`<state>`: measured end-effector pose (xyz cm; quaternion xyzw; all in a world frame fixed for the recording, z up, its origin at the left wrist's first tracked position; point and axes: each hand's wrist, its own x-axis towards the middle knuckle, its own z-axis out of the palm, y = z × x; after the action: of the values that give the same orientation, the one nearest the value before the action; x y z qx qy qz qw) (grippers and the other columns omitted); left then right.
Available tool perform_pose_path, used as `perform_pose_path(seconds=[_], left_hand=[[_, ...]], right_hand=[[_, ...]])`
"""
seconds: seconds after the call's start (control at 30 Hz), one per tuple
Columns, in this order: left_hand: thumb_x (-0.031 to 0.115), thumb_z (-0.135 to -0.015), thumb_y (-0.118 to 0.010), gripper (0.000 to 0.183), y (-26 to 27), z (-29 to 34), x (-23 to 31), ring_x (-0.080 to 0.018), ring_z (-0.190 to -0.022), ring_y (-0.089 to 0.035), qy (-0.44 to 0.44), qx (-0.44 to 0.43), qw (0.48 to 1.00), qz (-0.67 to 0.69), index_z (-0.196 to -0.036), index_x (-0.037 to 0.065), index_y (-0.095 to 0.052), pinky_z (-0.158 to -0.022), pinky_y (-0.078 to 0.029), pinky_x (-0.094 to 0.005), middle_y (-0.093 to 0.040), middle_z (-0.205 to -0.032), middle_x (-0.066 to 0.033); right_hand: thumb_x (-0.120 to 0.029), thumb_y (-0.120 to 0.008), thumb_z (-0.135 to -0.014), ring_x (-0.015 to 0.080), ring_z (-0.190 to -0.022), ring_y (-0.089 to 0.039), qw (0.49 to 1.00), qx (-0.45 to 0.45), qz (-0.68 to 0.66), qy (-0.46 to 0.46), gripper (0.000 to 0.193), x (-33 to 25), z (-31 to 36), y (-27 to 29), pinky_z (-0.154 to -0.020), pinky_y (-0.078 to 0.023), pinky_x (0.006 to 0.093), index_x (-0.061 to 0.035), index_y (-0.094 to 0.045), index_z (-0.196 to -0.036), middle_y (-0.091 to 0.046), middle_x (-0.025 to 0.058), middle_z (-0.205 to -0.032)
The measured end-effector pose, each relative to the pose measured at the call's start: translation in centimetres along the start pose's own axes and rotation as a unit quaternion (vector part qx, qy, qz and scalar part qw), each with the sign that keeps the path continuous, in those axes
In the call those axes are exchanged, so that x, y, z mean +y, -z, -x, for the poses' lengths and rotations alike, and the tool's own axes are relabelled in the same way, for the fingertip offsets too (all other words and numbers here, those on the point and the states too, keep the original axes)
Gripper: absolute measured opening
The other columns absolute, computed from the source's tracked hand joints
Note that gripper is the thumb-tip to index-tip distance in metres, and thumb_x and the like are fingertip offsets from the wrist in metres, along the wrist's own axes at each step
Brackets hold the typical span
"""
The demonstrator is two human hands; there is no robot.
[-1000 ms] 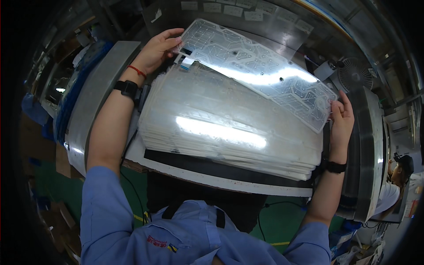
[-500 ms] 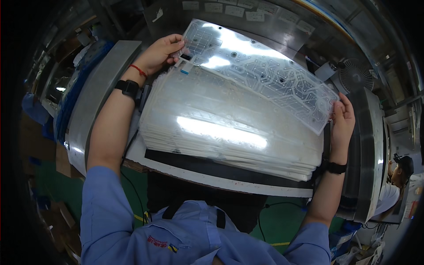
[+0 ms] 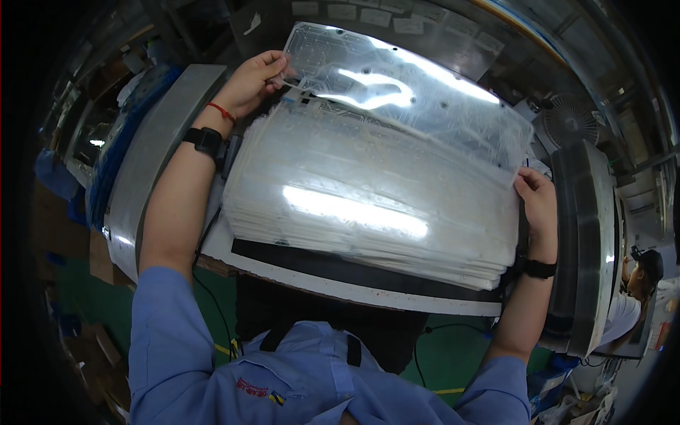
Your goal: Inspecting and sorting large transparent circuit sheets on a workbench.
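Note:
A clear plastic sheet with printed circuit lines and small round holes (image 3: 425, 117) is held up, tilted, over a stack of similar clear sheets (image 3: 354, 177). My left hand (image 3: 256, 79) pinches its left end between thumb and fingers. At the sheet's lower right corner, my right hand (image 3: 536, 195) grips the edge, its fingers closed. Bright lamp glare covers part of the held sheet and the stack's front. The stack lies fanned on a white-edged table, its layered edges facing me.
A grey metal box-like surface (image 3: 166, 142) stands at the left. On the right are a tall stack of dark sheets (image 3: 584, 248) and a small fan (image 3: 570, 120). A person in a dark cap (image 3: 646, 265) is at the far right. Paper labels hang at the back.
The held sheet has shifted a little up and away, and its glare has changed. My right hand has moved left and slightly down along with its corner; my left hand rose slightly.

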<state>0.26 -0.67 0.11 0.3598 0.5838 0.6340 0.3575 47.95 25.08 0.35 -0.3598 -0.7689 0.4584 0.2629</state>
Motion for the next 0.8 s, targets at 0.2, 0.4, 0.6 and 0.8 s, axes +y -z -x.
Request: perform_pose_path(seconds=[0.2,0.4,0.6,0.8], left_hand=[[0.021,-0.097,-0.049,0.037,-0.5,0.1,0.1,-0.01,-0.093,-0.059,0.003,0.092,0.992,0.09,-0.125,-0.003,-0.046,-0.077,-0.051,-0.017,-0.057,-0.116,-0.0134],[0.021,-0.097,-0.048,0.034,0.1,0.1,-0.2,-0.0174,-0.101,-0.059,0.003,0.059,0.996,0.066,-0.121,-0.004,-0.049,-0.084,-0.052,-0.0224,-0.056,-0.118,-0.0158],[0.027,-0.098,-0.046,0.037,-0.6,0.6,0.4,-0.014,-0.092,-0.063,0.013,0.028,0.999,0.036,-0.12,-0.003,-0.051,-0.08,-0.053,-0.0218,-0.063,-0.106,-0.0115],[0.028,-0.097,-0.049,0.029,-1.0,1.5,1.3,-0.0031,-0.06,-0.056,0.034,-0.138,0.99,0.002,-0.107,0.003,-0.061,-0.056,-0.047,-0.0152,-0.065,-0.087,-0.0032]], right_hand=[[-0.009,-0.062,-0.088,0.0069,-0.076,-0.054,0.999,0.03,0.027,0.03,0.018,-0.6,0.0,-0.2,-0.071,-0.042,0.0203,0.0018,-0.065,-0.102,-0.063,-0.0004,-0.086],[-0.011,-0.06,-0.09,0.006,-0.075,-0.052,0.992,0.085,0.022,0.09,0.014,-0.5,-0.2,-0.2,-0.069,-0.04,0.0197,0.0013,-0.064,-0.096,-0.061,-0.0007,-0.084],[-0.013,-0.058,-0.092,0.0055,-0.076,-0.053,0.983,0.13,-0.065,0.114,0.015,-0.2,-0.4,-0.1,-0.069,-0.041,0.0177,0.001,-0.062,-0.098,-0.061,0.0,-0.084],[-0.014,-0.058,-0.093,0.0055,-0.074,-0.055,0.977,0.173,-0.103,0.074,0.018,-0.3,-0.5,-0.1,-0.068,-0.042,0.0173,0.0021,-0.061,-0.1,-0.062,0.0003,-0.083]])
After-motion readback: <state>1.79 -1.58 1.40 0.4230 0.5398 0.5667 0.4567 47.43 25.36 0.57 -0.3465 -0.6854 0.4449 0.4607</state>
